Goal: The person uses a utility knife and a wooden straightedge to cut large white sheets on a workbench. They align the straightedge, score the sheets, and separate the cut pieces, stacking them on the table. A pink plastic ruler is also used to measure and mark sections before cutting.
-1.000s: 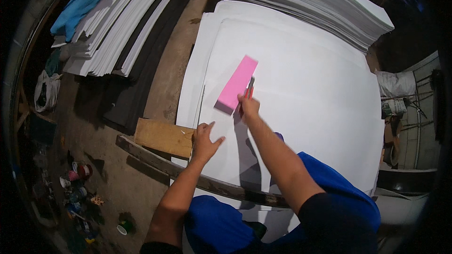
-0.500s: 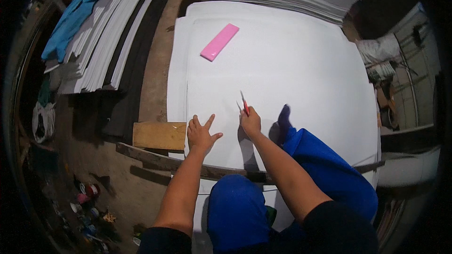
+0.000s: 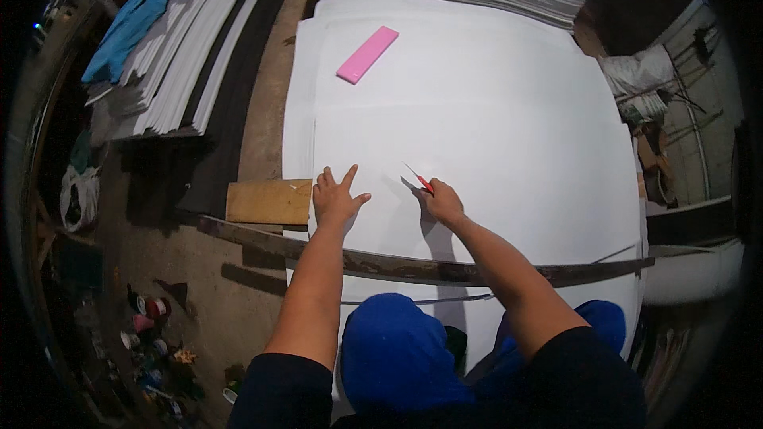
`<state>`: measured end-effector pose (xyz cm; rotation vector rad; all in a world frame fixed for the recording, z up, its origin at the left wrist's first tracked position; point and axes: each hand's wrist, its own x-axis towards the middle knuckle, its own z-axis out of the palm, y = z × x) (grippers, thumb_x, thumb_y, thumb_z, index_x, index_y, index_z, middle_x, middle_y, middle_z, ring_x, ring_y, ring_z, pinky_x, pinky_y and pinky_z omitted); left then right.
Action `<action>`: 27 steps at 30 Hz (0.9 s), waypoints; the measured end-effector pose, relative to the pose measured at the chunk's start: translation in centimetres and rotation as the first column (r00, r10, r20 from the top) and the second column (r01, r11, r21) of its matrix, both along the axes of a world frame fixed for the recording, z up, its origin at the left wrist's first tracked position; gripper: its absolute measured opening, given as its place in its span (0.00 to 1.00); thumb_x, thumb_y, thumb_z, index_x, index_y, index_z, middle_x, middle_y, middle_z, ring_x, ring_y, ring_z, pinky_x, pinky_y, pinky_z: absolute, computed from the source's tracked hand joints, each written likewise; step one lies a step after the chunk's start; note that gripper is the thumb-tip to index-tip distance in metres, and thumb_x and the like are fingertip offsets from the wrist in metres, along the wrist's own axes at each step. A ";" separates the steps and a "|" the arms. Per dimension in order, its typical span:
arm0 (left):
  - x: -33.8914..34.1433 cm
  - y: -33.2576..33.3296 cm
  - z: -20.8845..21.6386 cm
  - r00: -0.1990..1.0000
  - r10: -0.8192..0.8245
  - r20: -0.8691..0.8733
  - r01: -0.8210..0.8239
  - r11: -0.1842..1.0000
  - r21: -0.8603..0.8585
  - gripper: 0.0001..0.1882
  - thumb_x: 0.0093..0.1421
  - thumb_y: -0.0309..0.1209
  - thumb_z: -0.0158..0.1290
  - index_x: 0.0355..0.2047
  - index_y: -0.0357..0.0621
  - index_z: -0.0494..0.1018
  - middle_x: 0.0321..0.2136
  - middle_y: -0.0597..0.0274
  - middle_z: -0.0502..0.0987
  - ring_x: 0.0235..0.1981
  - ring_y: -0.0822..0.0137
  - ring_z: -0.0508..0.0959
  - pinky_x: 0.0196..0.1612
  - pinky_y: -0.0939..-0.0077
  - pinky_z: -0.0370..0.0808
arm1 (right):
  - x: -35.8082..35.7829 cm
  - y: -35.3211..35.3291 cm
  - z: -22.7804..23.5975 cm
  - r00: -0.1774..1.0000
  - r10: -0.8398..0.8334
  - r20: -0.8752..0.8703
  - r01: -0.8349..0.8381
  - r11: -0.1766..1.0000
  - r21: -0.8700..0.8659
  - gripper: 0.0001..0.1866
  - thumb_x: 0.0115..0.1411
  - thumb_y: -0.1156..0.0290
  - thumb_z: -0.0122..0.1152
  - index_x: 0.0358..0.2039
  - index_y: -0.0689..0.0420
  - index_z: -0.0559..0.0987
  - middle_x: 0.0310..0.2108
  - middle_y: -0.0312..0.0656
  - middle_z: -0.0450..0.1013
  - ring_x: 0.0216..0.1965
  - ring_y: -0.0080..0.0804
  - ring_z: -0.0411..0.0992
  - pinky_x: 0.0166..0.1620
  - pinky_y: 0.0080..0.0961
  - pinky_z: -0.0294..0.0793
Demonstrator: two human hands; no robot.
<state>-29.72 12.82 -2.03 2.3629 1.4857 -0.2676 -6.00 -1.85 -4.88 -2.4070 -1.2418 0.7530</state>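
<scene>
Foam sheet (image 3: pixel 493 127) — a big white one on a stack of the same — is the landmark. On its near edge the left hand (image 3: pixel 335 200) lies flat, fingers spread apart, pressing it down. Just right of that, the right hand (image 3: pixel 442 202) has its fingers closed around a red-handled knife (image 3: pixel 420 179), the thin blade tip touching the sheet. At the sheet's far left lies a pink block (image 3: pixel 366 54), well apart from both hands. A wooden board (image 3: pixel 268 201) sits just off the sheet's left edge, beside the left hand.

The blade could skid or wander if the soft sheet shifts under uneven pressure — and the spread left fingers lie near its path. Left of the sheet, down on the floor, small paint pots (image 3: pixel 147 322) stand; their contents cannot be made out.
</scene>
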 end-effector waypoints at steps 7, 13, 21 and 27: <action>1.8 -6.0 -4.6 0.989 -0.135 -0.062 0.141 0.985 0.098 0.41 0.66 0.57 0.57 0.76 0.69 0.56 0.74 0.31 0.49 0.73 0.27 0.52 0.68 0.35 0.63 | 5.3 -8.1 0.0 0.927 0.358 0.112 -0.354 0.934 -0.054 0.11 0.68 0.63 0.56 0.44 0.57 0.75 0.42 0.54 0.76 0.46 0.57 0.77 0.48 0.53 0.77; 4.5 -14.1 0.5 0.697 -0.716 -0.035 0.703 0.692 -0.165 0.44 0.63 0.63 0.57 0.75 0.71 0.57 0.75 0.35 0.48 0.76 0.33 0.49 0.67 0.27 0.59 | 12.2 -18.1 2.3 0.926 0.378 0.005 -0.367 0.903 -0.222 0.15 0.63 0.65 0.61 0.48 0.56 0.75 0.46 0.52 0.77 0.48 0.56 0.78 0.49 0.53 0.77; 5.5 -22.5 -1.7 0.663 -0.746 -0.064 0.732 0.664 -0.152 0.44 0.61 0.55 0.64 0.70 0.49 0.62 0.76 0.39 0.48 0.78 0.39 0.46 0.69 0.22 0.54 | 19.5 -35.5 2.6 0.889 0.453 0.069 -0.423 0.870 -0.255 0.33 0.61 0.33 0.61 0.48 0.52 0.78 0.43 0.46 0.78 0.43 0.50 0.81 0.43 0.48 0.80; 6.3 -23.6 -2.2 0.680 -0.725 -0.108 0.715 0.689 -0.123 0.40 0.60 0.47 0.66 0.65 0.37 0.66 0.74 0.36 0.50 0.77 0.35 0.45 0.70 0.23 0.51 | 21.8 -42.6 0.6 0.761 0.571 0.309 -0.537 0.821 -0.194 0.34 0.59 0.44 0.67 0.59 0.51 0.74 0.47 0.41 0.76 0.40 0.43 0.82 0.37 0.43 0.82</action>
